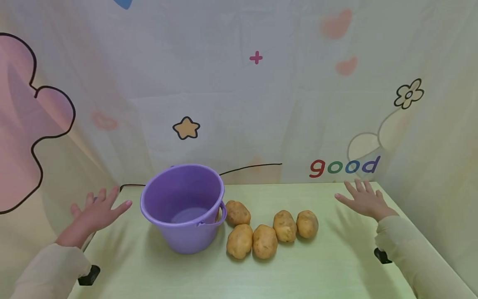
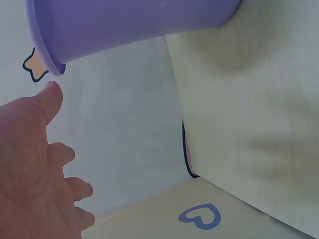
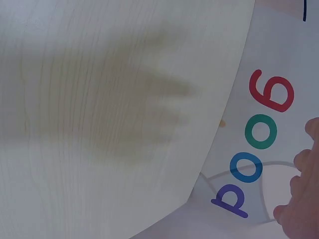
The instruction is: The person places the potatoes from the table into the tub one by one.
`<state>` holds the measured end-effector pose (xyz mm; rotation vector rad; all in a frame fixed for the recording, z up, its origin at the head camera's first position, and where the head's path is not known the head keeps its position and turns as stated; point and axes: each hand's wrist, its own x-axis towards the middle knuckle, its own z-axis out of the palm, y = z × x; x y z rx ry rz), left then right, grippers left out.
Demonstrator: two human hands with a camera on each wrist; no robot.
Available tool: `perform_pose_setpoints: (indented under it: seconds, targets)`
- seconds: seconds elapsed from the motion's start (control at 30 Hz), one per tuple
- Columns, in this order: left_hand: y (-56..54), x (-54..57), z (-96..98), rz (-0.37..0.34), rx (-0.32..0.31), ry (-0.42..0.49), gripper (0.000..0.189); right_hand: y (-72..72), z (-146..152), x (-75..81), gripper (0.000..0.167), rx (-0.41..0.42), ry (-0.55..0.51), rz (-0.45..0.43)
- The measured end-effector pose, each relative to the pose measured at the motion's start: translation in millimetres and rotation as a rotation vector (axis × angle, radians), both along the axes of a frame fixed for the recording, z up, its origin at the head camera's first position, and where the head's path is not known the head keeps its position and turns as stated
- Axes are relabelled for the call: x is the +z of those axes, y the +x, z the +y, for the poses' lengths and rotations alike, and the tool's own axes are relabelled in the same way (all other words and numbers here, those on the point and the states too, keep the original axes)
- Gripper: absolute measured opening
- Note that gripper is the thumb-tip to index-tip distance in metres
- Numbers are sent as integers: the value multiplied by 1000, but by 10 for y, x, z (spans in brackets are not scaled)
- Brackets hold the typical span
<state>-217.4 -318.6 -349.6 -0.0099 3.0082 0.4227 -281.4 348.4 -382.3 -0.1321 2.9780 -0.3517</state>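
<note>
A purple bucket (image 1: 186, 236) stands upright on the left part of the table, its handle hanging down on the right side. Several potatoes (image 1: 265, 241) lie in a loose group just right of it. To the left of the bucket, my left hand (image 1: 98, 214) hovers with fingers spread, apart from it; the left wrist view shows this hand (image 2: 30, 164) with the bucket (image 2: 134, 25) above it. Over the table's right side hangs my right hand (image 1: 367, 201), fingers spread and holding nothing. Only its fingertips (image 3: 311, 164) show at the edge of the right wrist view.
The pale wooden table (image 1: 284, 274) ends against a printed cloth (image 1: 239, 104) at the back, and cloth hangs along both sides too. The rightmost potato (image 1: 308, 224) lies between the group and my right hand. Each wrist carries a small black piece.
</note>
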Motion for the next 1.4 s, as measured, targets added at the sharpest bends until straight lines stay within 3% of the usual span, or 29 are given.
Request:
perform_pose_setpoints:
  seconds: [0.43, 0.7, 1.07, 1.4]
  targets:
    - [24, 102, 155, 118, -53, -7, 83, 17, -71, 13, 86, 72, 20, 55]
    - [10, 83, 170, 238, -98, -14, 75, 35, -122, 4, 85, 108, 3, 70]
    - [26, 52, 244, 471, -241, 10, 54, 51, -171, -22, 89, 132, -23, 63]
    - [73, 48, 342, 502, -308, 74, 47, 59, -228, -53, 87, 179, -46, 102]
